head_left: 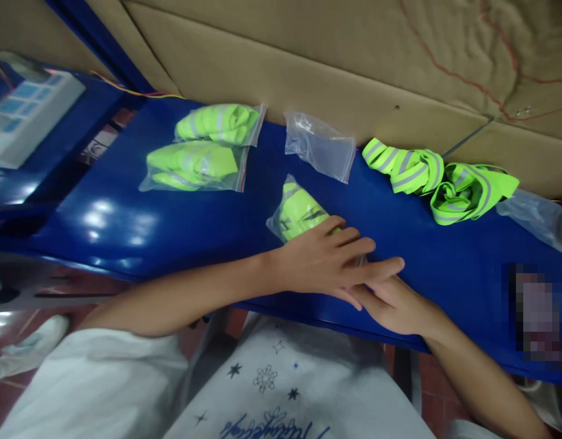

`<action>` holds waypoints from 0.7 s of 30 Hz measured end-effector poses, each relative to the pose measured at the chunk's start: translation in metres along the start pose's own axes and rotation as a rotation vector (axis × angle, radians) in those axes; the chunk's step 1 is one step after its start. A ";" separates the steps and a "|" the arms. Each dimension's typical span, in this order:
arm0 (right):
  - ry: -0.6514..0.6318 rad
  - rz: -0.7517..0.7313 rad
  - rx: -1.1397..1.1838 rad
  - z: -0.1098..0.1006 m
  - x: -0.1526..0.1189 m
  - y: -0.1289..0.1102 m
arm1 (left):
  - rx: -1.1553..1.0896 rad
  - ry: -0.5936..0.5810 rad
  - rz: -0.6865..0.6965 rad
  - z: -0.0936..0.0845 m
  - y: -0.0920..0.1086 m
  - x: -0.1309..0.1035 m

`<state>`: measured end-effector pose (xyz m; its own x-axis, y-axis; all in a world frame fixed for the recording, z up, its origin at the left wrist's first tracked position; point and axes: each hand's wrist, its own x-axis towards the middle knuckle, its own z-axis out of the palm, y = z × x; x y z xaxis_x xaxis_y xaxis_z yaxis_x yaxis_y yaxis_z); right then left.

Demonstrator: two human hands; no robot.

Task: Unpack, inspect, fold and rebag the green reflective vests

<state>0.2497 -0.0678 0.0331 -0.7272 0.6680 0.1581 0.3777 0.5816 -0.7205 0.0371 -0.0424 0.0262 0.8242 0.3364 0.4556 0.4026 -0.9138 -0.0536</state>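
Note:
A clear zip bag with a folded fluorescent yellow-green reflective strap inside lies on the blue table in front of me. My left hand rests across the bag, its fingers stretched out and apart, covering the bag's near right part. From the right, my right hand meets it at the bag's end. The right thumb shows, while its other fingers are mostly hidden behind the left hand; it seems to grip the bag's edge.
Two filled bags lie at the back left. An unfilled zip bag is behind my hands. Loose reflective straps and another clear bag lie to the right. A cardboard wall borders the blue table; a white device stands far left.

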 end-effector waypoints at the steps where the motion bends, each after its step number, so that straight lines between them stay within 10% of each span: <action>1: -0.042 0.001 -0.001 0.004 -0.001 0.001 | 0.012 0.002 0.026 0.004 0.001 -0.001; 7: -0.161 0.038 -0.063 0.022 -0.008 0.009 | 0.039 0.050 0.140 0.013 0.008 -0.001; 13: -0.123 0.011 -0.154 0.016 -0.001 0.011 | -0.165 -0.131 0.027 -0.022 -0.015 0.001; 21: 0.201 -0.155 -0.485 -0.003 0.007 0.015 | -0.378 -0.019 -0.194 -0.051 -0.060 -0.012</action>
<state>0.2519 -0.0534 0.0256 -0.6891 0.6056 0.3980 0.5306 0.7957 -0.2922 -0.0178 -0.0031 0.0695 0.7564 0.5109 0.4085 0.3793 -0.8514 0.3623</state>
